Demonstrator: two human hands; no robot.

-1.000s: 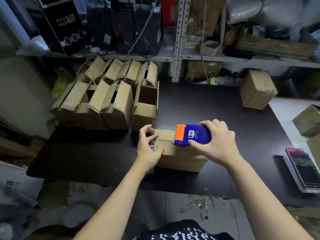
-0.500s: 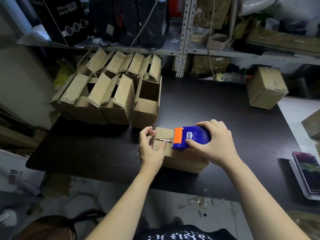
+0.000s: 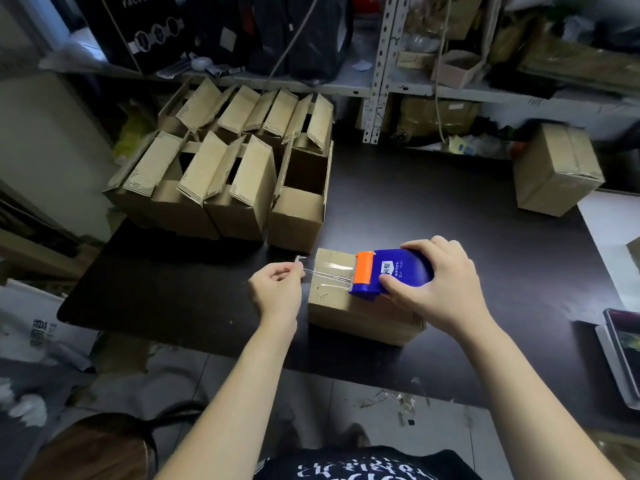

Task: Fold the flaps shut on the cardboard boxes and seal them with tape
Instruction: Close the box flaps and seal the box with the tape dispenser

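On the near middle of the black tabletop [image 3: 433,209], a closed brown cardboard box [image 3: 360,317] is sitting, and the right hand [image 3: 440,285] is gripping a blue plastic tape dispenser with an orange head [image 3: 394,271] on its top. Just left of the box, the left hand [image 3: 277,289] is pinching the free end of a clear tape strip [image 3: 329,271] that is stretching back to the dispenser. Far left, a cluster of open-flapped brown cardboard boxes [image 3: 225,188] is standing.

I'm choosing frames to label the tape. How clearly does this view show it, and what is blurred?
Head view: the clear tape shows only as thin glints between the left hand and the blue dispenser; the box is sharp; the sealed box far right is motion-smeared; the shelf post leans with wide-angle distortion; lighting is dim.
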